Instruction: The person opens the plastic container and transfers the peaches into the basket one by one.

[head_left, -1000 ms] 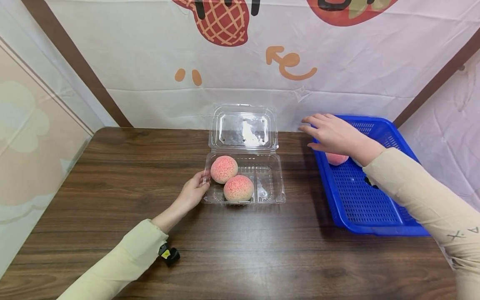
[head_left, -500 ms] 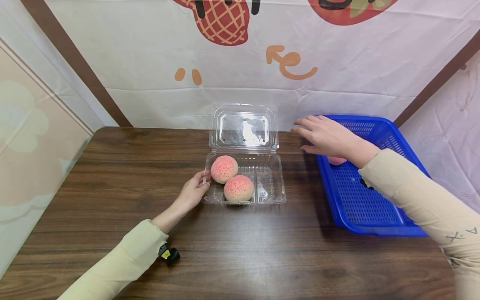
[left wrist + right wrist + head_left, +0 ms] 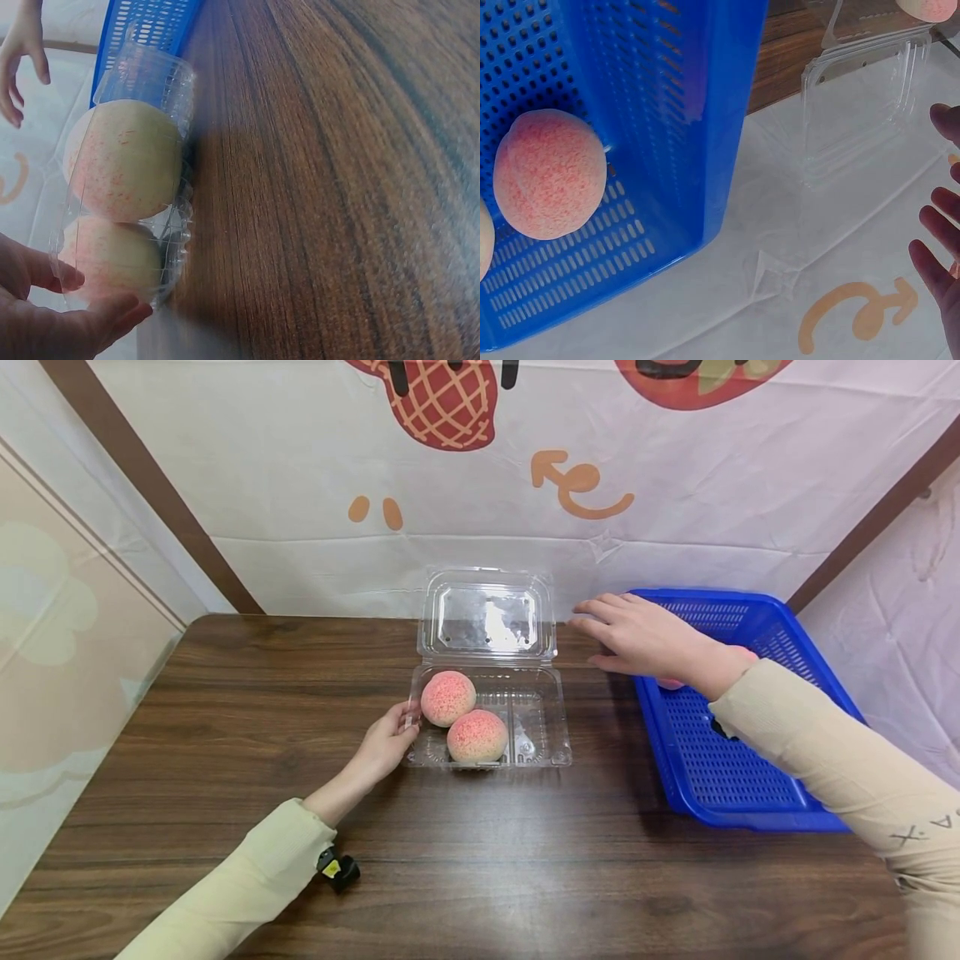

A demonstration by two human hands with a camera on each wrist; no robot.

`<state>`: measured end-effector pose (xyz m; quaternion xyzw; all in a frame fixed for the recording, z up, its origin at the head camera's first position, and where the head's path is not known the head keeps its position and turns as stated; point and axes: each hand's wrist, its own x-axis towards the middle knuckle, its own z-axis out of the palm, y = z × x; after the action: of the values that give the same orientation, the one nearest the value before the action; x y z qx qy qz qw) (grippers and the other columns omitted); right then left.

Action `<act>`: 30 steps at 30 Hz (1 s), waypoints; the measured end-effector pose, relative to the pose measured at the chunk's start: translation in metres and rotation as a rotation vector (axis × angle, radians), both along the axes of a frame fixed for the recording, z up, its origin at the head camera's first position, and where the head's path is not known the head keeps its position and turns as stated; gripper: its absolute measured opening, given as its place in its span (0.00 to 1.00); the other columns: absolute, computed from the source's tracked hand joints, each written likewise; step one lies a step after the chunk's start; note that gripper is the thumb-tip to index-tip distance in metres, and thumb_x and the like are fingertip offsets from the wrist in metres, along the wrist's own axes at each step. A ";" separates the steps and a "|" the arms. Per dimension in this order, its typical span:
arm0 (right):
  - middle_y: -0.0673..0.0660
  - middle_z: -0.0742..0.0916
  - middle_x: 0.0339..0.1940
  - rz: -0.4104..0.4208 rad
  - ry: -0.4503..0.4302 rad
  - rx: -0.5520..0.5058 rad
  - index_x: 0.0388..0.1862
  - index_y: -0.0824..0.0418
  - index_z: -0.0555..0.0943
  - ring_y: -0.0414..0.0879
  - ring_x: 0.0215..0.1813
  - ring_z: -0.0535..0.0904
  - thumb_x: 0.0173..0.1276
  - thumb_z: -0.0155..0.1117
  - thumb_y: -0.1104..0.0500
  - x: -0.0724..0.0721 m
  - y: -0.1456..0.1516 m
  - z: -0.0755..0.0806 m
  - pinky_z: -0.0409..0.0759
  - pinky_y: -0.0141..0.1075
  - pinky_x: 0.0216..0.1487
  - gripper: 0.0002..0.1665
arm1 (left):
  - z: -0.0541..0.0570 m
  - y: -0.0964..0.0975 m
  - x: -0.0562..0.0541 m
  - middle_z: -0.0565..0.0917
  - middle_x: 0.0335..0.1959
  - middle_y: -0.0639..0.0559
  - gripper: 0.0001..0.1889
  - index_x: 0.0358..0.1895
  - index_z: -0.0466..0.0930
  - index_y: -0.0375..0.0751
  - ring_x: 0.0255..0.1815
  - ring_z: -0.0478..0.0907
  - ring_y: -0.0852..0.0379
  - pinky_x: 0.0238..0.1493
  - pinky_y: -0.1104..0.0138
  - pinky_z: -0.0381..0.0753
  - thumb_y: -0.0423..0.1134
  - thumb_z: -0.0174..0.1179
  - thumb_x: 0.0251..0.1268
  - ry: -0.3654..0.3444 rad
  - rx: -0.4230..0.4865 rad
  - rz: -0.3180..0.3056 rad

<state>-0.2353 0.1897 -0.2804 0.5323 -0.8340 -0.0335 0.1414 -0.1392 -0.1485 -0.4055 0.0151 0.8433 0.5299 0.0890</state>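
Wood-grain surface [image 3: 225, 710] meets a white printed cloth [image 3: 300, 435] behind. At left, the left hand [image 3: 384, 745] pinches the left edge of an open clear container [image 3: 536, 710], where two peaches [image 3: 448, 699] sit side by side. Farther right, the right hand [image 3: 637, 635], fingers spread and holding nothing, hovers at the left rim of a blue basket [image 3: 742, 777] containing more peaches [image 3: 550, 174].
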 end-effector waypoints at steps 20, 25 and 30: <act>0.62 0.79 0.49 0.066 -0.024 -0.114 0.53 0.67 0.74 0.56 0.49 0.74 0.54 0.68 0.54 0.009 -0.019 -0.001 0.76 0.48 0.46 0.30 | -0.001 0.001 0.000 0.71 0.55 0.27 0.21 0.58 0.60 0.18 0.58 0.68 0.39 0.60 0.55 0.68 0.25 0.43 0.62 0.033 -0.036 0.010; 0.62 0.79 0.50 0.060 -0.036 -0.096 0.54 0.67 0.74 0.56 0.50 0.73 0.54 0.67 0.56 0.011 -0.025 -0.001 0.75 0.48 0.49 0.29 | -0.001 0.001 0.000 0.71 0.55 0.27 0.21 0.58 0.60 0.18 0.57 0.68 0.39 0.59 0.55 0.68 0.25 0.43 0.62 0.036 -0.034 0.011; 0.63 0.78 0.51 0.064 -0.066 -0.078 0.55 0.69 0.73 0.56 0.52 0.72 0.54 0.67 0.58 0.013 -0.030 -0.001 0.73 0.48 0.52 0.30 | -0.001 0.001 0.000 0.70 0.55 0.27 0.21 0.58 0.60 0.18 0.58 0.68 0.39 0.60 0.55 0.68 0.25 0.43 0.63 0.030 -0.040 0.009</act>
<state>-0.2225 0.1595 -0.2809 0.5535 -0.8215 0.0210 0.1353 -0.1389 -0.1479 -0.4067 0.0173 0.8550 0.5131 0.0743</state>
